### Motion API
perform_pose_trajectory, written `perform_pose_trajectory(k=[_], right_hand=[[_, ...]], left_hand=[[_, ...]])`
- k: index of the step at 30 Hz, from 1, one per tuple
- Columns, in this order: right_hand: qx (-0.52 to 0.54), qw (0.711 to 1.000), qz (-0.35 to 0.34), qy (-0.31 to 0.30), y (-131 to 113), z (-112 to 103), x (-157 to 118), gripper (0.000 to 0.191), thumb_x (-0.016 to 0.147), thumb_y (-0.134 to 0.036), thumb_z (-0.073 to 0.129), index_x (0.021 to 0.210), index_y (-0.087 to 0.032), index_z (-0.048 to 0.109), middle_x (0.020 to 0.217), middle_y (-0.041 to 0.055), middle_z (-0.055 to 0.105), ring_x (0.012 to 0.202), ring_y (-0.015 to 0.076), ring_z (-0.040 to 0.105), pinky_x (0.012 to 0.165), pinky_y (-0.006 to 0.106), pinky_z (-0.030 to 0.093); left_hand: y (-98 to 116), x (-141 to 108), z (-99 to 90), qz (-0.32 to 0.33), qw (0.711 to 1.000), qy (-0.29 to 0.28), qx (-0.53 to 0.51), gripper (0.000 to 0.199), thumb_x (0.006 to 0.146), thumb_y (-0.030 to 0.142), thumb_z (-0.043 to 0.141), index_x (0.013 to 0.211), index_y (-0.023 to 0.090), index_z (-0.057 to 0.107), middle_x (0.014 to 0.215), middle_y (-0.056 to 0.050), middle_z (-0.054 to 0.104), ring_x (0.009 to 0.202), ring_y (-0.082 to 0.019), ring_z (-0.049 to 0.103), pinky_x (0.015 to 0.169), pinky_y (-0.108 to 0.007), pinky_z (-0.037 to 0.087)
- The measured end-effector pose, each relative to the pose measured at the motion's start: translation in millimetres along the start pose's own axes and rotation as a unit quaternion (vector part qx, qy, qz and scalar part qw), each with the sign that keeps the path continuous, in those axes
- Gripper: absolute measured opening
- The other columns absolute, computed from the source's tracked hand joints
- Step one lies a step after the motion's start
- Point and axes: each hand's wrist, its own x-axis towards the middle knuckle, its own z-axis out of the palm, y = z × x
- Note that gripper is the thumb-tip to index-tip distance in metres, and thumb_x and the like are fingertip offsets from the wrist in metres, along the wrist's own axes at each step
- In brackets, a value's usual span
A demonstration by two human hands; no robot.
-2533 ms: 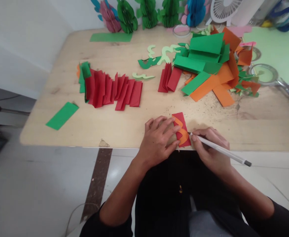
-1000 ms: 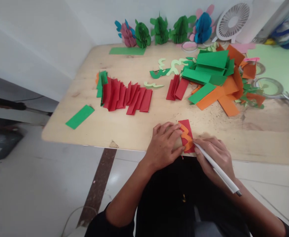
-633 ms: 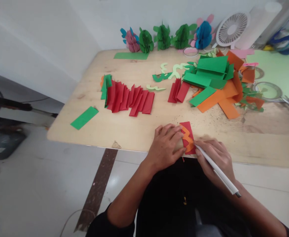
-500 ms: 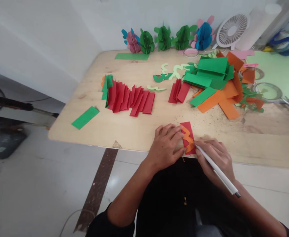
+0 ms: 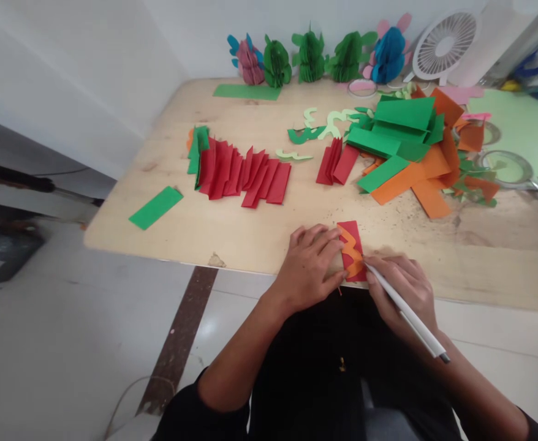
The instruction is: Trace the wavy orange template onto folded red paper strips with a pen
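While the left hand (image 5: pixel 309 263) bears down with its fingers spread, clasping nothing, the right hand (image 5: pixel 404 288) has its fingers pinched around a white pen (image 5: pixel 409 315), its tip by the right side of an orange cut-out (image 5: pixel 352 252). That wavy cut-out lies on a red paper piece (image 5: pixel 354 228), close to the near edge of the surface (image 5: pixel 241 239), the left fingertips on its left side. From where I stand, both papers look light, probably crisp but easy to bend, and the orange one apt to slide; I'd press flat on the left side, clear of the wavy right outline, and grip the pen low. Toward the surface's front left corner lies a green strip (image 5: pixel 156 208), with red folded papers (image 5: pixel 239 174) farther in.
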Motion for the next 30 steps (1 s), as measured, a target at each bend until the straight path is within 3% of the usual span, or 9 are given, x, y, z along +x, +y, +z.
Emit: perform_pose_trajectory(k=[9,15,21,30], right_hand=[[0.087,0.992,0.096,-0.002,-5,-6,5,0.019,0.087,-0.015,0.059,0.104,-0.021,0.066,0.095,0.0064,0.073,0.082,0.0195,0.066,0.077,0.036,0.052],[0.077,0.986,0.147,-0.023,-9,-6,14,0.010,0.089,-0.024,0.056,0.095,-0.024,0.065,0.085,0.0024,0.073,0.075,0.0182,0.068,0.068,0.032,0.053],[0.051,0.989,0.136,-0.034,-10,2,22,0.003,0.088,-0.024,0.058,0.088,-0.024,0.061,0.076,0.0004,0.069,0.067,0.0156,0.065,0.061,0.028,0.049],[0.043,0.991,0.120,-0.032,-10,8,28,0.004,0.088,-0.022,0.059,0.087,-0.024,0.062,0.077,0.0014,0.071,0.070,0.0164,0.066,0.065,0.031,0.050]], left_hand=[[-2,0,1.9,0.005,1.000,0.009,0.000,0.035,0.088,0.041,0.058,0.116,0.021,0.057,0.143,-0.006,0.053,0.134,-0.029,0.039,0.110,-0.051,0.024],[-2,0,1.5,0.004,1.000,0.007,-0.001,0.035,0.087,0.041,0.059,0.117,0.022,0.057,0.143,-0.007,0.052,0.133,-0.030,0.040,0.111,-0.052,0.024],[-1,0,-0.4,0.002,1.000,0.007,-0.007,0.037,0.085,0.038,0.061,0.118,0.021,0.057,0.143,-0.007,0.052,0.134,-0.030,0.039,0.112,-0.050,0.024],[-3,-1,0.2,0.006,1.000,0.012,-0.009,0.036,0.086,0.038,0.061,0.117,0.021,0.056,0.143,-0.007,0.053,0.134,-0.030,0.039,0.111,-0.051,0.024]])
